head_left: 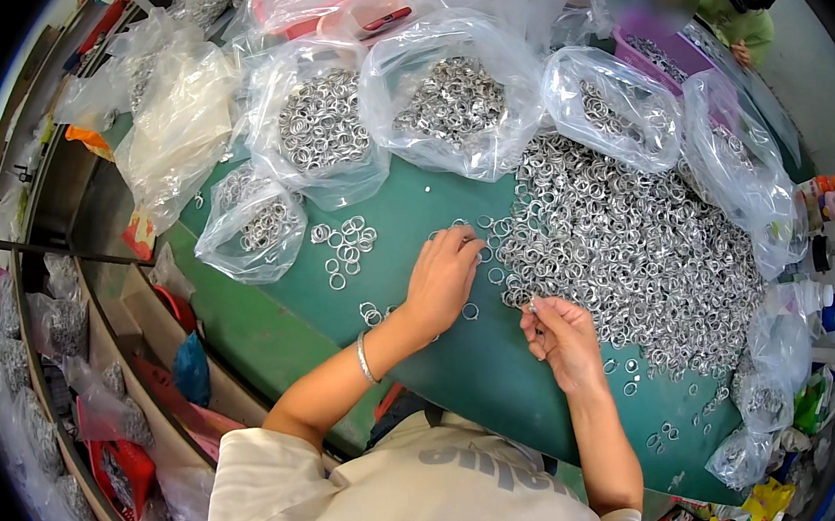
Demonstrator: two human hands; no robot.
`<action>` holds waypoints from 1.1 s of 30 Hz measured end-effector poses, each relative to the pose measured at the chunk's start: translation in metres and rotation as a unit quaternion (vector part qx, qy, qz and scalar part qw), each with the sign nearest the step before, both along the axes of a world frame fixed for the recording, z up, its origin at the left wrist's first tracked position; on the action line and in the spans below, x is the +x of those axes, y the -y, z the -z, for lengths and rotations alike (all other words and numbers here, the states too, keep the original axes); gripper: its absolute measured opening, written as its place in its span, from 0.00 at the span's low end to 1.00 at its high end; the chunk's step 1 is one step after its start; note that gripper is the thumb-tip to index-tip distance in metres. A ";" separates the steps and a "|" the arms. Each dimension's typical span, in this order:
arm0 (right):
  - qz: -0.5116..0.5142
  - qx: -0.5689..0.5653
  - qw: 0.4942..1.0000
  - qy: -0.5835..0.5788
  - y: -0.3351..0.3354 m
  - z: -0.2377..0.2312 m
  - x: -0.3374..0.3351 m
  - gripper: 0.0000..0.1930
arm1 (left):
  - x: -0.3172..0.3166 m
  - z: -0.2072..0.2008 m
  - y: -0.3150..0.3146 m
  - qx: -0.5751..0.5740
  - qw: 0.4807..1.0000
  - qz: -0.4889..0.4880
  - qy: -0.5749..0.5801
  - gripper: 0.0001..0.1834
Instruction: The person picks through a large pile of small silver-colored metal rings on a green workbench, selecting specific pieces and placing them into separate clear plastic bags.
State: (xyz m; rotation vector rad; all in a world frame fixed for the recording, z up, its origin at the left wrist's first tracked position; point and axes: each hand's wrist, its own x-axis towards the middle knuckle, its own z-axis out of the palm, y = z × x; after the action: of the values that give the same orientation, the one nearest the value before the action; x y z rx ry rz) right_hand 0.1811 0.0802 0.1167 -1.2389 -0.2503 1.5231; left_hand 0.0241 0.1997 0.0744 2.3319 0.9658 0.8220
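A large heap of small silver metal rings point(638, 249) spreads over the green tabletop point(381, 199). At the heap's left edge, my left hand point(447, 273) rests low over the table, fingers bent and held together. A few loose rings point(495, 275) lie by its fingertips; whatever is under the fingers is hidden. My right hand point(561, 337) is closed in a pinch at the heap's near left edge, thumb and forefinger on a small metal ring point(532, 306), partly covered by the fingertips. Another loose ring point(471, 311) lies between my hands.
Clear plastic bags of rings point(323, 119) point(452, 101) line the far side, with more bags point(614, 106) around the heap. Small ring groups point(344, 247) lie to the left. A purple bin point(649, 57) and another person point(741, 13) are at far right. Shelves with bagged parts point(62, 325) stand left.
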 end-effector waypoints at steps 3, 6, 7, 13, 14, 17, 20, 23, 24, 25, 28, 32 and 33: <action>0.011 0.001 0.999 0.038 0.002 0.003 -0.004 0.09 | -0.002 -0.013 0.008 0.009 0.998 0.055 -0.030 0.11; 0.011 0.009 0.997 0.075 0.000 0.005 -0.007 0.09 | -0.005 -0.008 0.011 0.019 0.993 0.074 -0.090 0.09; 0.013 0.009 0.997 0.080 0.001 0.005 -0.008 0.09 | -0.006 -0.006 0.012 0.026 0.991 0.069 -0.113 0.09; 0.002 0.034 0.988 0.150 -0.003 0.004 -0.020 0.08 | -0.026 -0.024 0.016 -0.050 0.998 0.043 0.009 0.09; -0.001 0.043 0.985 0.165 -0.006 0.002 -0.022 0.09 | -0.025 -0.021 0.018 -0.041 0.998 0.043 -0.007 0.09; -0.001 0.058 0.978 0.198 -0.013 -0.001 -0.025 0.09 | -0.012 -0.004 0.022 -0.014 0.998 0.044 -0.049 0.10; 0.005 0.055 0.977 0.206 -0.013 -0.003 -0.022 0.09 | -0.005 0.005 0.019 0.011 0.996 0.040 -0.079 0.10; 0.016 0.045 0.974 0.222 -0.008 0.000 -0.019 0.08 | -0.007 0.001 0.018 -0.001 0.996 0.045 -0.077 0.10; 0.021 0.051 0.973 0.225 -0.006 0.002 -0.019 0.08 | -0.012 -0.012 0.019 -0.015 0.997 0.045 -0.055 0.09; 0.008 0.049 0.972 0.229 -0.004 0.003 -0.021 0.08 | -0.019 -0.018 0.021 -0.029 0.998 0.044 -0.033 0.09; -0.036 0.037 0.967 0.250 -0.003 0.007 -0.026 0.07 | -0.046 -0.018 0.026 -0.029 0.999 -0.027 -0.007 0.08; -0.066 0.060 0.943 0.320 -0.017 0.015 -0.038 0.08 | -0.063 -0.015 0.037 -0.070 0.995 -0.063 -0.019 0.09; -0.093 0.055 0.931 0.350 -0.024 0.015 -0.042 0.08 | -0.064 -0.017 0.038 -0.081 0.994 -0.068 0.008 0.09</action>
State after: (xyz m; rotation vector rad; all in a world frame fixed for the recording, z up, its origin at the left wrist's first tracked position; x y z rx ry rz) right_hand 0.1389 0.1042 0.1014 -1.6668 -0.9277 1.1431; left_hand -0.0400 0.1615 0.0910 2.1385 1.1497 0.7831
